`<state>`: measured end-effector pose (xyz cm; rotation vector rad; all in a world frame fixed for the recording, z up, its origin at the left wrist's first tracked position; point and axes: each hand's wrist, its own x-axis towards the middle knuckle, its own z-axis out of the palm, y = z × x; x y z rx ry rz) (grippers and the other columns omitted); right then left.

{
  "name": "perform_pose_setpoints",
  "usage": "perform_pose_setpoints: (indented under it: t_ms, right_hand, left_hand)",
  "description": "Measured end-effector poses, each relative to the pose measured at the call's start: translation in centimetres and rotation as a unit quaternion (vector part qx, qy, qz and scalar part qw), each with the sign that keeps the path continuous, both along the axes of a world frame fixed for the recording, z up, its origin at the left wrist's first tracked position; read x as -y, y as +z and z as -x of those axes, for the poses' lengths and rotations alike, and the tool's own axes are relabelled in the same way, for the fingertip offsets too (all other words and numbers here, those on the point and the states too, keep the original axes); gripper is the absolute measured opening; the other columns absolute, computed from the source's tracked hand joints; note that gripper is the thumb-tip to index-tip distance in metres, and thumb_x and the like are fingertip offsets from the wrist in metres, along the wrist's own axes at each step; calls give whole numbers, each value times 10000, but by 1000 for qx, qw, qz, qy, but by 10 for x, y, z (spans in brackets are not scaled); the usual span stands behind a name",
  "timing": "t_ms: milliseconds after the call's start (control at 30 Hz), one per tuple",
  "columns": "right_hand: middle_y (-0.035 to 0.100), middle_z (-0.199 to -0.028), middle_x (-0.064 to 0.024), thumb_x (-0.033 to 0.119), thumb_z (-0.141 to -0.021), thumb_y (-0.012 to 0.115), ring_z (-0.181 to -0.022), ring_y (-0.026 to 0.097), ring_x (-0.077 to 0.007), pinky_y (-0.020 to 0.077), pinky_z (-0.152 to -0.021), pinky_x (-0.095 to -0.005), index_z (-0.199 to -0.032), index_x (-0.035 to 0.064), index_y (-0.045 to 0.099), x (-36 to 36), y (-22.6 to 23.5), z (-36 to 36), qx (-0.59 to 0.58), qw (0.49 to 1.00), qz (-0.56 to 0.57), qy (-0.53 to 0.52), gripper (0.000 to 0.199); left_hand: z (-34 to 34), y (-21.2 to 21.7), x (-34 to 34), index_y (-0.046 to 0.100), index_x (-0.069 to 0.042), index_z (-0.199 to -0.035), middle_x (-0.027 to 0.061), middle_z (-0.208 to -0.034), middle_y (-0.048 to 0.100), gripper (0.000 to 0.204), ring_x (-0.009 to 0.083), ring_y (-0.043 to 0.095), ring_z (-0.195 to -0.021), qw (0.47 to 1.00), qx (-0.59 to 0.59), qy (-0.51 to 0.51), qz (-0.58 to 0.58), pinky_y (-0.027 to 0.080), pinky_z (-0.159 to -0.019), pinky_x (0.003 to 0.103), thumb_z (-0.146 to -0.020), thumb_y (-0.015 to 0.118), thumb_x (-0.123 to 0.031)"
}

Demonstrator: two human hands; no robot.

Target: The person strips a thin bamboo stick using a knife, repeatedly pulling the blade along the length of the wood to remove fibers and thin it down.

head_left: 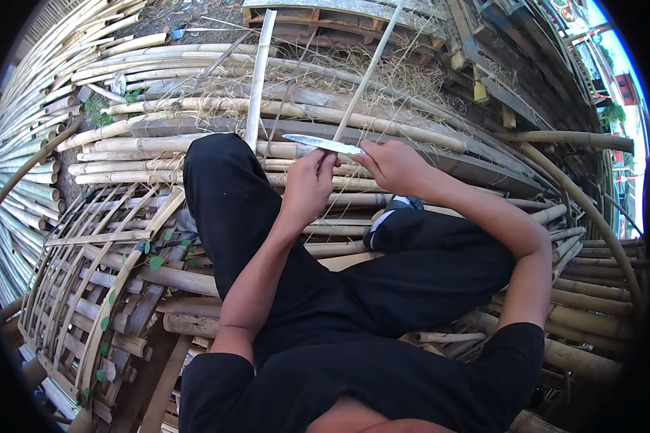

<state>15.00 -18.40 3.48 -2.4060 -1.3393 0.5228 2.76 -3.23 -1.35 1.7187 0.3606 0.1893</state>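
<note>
My right hand [396,167] is closed around the handle end of a knife [318,142], whose pale blade points left. The blade lies across a long, thin bamboo strip [368,76] that runs up and away toward the pallets. Just below the blade, my left hand [309,184] pinches the near end of this strip, its fingertips close to the metal. The knife and my fingers partly hide that end. A wider, pale split bamboo piece [260,79] stands out beyond my raised left knee, apart from both hands.
Bamboo poles [217,108] lie in rows ahead, and more are piled at the far left [32,180]. A woven bamboo lattice [87,289] sits at my left. Wooden pallets [354,11] stand at the back, with dry shavings [412,79] before them. A curved pole [592,202] arches at right.
</note>
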Motion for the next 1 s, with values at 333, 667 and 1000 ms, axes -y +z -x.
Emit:
perform_pose_setpoints:
  t_ms: [333, 667, 1000]
  right_hand:
    - [528, -670, -196, 330, -995, 393, -633, 543, -344, 412, -617, -449, -868, -2, 550, 77, -9, -108, 125, 960, -25, -249, 388]
    - [337, -559, 73, 371, -941, 572, -417, 294, -26, 243, -373, -219, -817, 99, 463, -12, 14, -28, -463, 804, -169, -331, 318]
    - [294, -562, 64, 247, -992, 489, -416, 270, -28, 245, -383, -197, -1028, 40, 508, 0, 23, -70, -518, 728, -300, -335, 211]
  left_hand:
    - [11, 1, -23, 578, -14, -911, -97, -555, 339, 222, -12, 266, -428, 983, -23, -36, 181, 200, -370, 186, -998, 472, -188]
    - [0, 13, -3, 577, -7, -1157, -70, -622, 365, 288, 9, 288, -467, 943, -87, -131, 294, 254, -414, 185, -994, 492, -229]
    - [17, 31, -23, 512, -4, -1171, 41, -676, 561, 387, 84, 530, -483, 888, -151, -267, 344, 451, -468, 208, -995, 453, -344]
